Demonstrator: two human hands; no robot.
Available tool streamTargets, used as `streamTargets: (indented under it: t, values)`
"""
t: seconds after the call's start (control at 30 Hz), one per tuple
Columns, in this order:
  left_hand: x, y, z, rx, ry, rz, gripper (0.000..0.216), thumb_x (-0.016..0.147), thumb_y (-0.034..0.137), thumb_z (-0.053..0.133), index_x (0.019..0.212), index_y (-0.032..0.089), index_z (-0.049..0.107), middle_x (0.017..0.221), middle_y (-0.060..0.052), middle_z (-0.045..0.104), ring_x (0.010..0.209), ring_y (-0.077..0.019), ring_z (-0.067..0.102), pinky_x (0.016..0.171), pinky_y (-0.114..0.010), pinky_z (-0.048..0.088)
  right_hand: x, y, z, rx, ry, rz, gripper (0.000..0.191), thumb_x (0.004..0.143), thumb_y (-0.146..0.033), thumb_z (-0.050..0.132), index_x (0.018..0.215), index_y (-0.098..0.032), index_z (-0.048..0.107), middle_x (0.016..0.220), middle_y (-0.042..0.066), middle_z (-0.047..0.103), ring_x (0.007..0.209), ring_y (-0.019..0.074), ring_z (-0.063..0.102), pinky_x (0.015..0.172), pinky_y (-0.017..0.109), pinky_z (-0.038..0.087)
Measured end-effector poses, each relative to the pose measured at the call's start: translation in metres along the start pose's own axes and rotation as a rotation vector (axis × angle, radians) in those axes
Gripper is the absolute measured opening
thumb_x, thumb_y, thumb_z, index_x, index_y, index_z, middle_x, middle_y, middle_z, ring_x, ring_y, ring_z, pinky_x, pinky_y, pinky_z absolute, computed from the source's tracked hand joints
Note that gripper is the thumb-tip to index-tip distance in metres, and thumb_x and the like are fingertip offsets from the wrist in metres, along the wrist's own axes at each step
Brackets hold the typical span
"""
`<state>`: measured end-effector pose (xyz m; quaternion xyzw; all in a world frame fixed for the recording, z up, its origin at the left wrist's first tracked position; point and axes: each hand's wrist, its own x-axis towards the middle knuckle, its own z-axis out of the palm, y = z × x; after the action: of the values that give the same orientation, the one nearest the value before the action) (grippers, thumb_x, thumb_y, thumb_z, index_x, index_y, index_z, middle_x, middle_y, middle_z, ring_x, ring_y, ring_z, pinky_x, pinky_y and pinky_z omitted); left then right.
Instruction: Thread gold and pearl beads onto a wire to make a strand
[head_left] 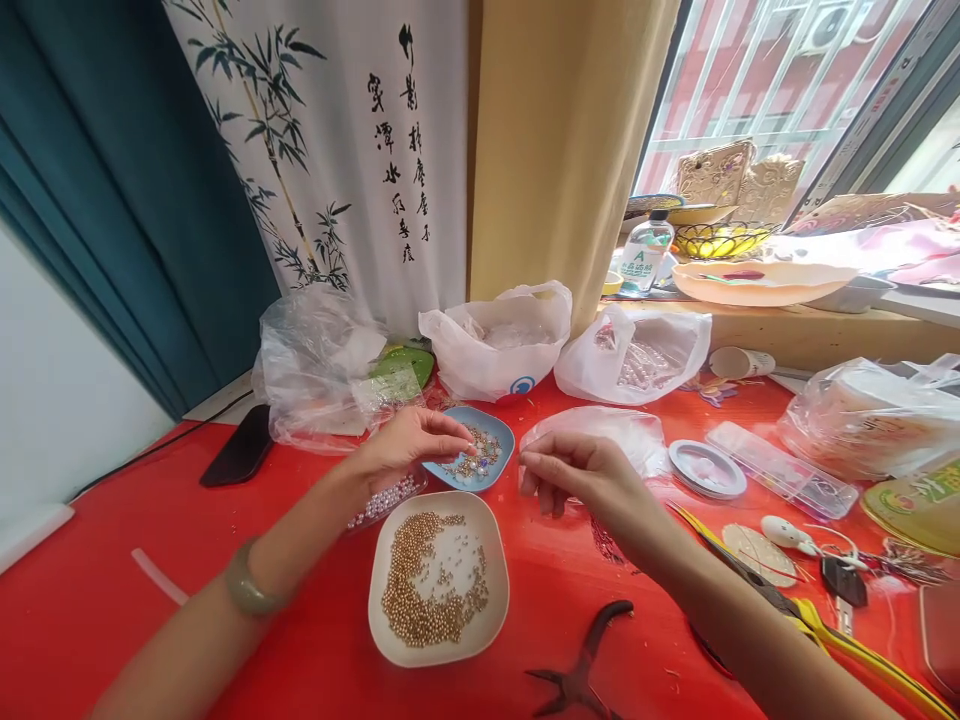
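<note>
My left hand point(409, 445) hovers over the near side of a blue plate point(504, 440), its thumb and fingertips pinched together. Small mixed beads and charms point(484, 455) lie on that plate. To the right, my right hand point(574, 468) is also pinched, level with the left and apart from it. Whatever sits between the fingertips of either hand is too small to make out. Below them stands a cream square dish point(435, 655) with many gold beads point(420, 590). Pearly lilac beads point(386, 500) in a clear container show partly behind my left wrist.
Dark-handled pliers point(576, 680) lie near the front edge; yellow-handled pliers point(847, 650) rest under my right forearm. Plastic bags point(495, 345) line the back. A phone point(238, 447) lies left. A round lid point(707, 468), a clear case point(780, 470) and a key point(844, 590) are right.
</note>
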<state>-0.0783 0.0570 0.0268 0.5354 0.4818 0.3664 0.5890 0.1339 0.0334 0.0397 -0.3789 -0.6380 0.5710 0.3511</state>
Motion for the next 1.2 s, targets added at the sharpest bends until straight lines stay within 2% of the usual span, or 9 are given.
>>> streamTargets:
  t: [0.13,0.37,0.97,1.2]
  values:
    - [-0.003,-0.003,0.018,-0.288,-0.021,-0.072,0.017,0.052,0.015,0.075,0.065,0.011,0.065,0.062,-0.002,0.066,0.055,-0.0068,0.057,0.054,-0.015,0.044,-0.005,0.002,0.010,0.022,-0.074,0.046,0.020,0.076,-0.030,0.053,0.064,-0.015,0.056,0.056,-0.001,0.058,0.041,0.0059,0.047,0.041,0.019,0.036]
    - [-0.004,-0.007,0.022,-0.400,-0.068,-0.095,0.017,0.054,0.013,0.075,0.068,0.011,0.066,0.065,-0.003,0.066,0.052,-0.0056,0.057,0.049,-0.013,0.045,-0.009,-0.002,0.018,0.037,-0.105,0.134,0.014,0.072,-0.023,0.051,0.061,-0.015,0.053,0.050,-0.002,0.057,0.036,0.0053,0.044,0.038,0.018,0.031]
    - [-0.008,-0.003,0.026,-0.300,-0.066,-0.060,0.014,0.053,0.016,0.075,0.064,0.014,0.068,0.064,0.000,0.062,0.052,-0.0051,0.052,0.049,-0.016,0.041,-0.006,0.002,0.017,0.027,-0.107,0.163,0.012,0.068,-0.023,0.051,0.059,-0.016,0.053,0.047,-0.002,0.057,0.036,0.0065,0.044,0.038,0.019,0.031]
    - [-0.011,-0.001,0.027,-0.188,-0.057,-0.003,0.018,0.055,0.017,0.074,0.069,0.014,0.064,0.067,0.000,0.062,0.058,-0.0076,0.054,0.052,-0.018,0.041,-0.003,0.006,0.017,0.013,-0.124,0.160,0.013,0.067,-0.022,0.050,0.055,-0.016,0.051,0.046,-0.001,0.057,0.036,0.0068,0.043,0.037,0.019,0.031]
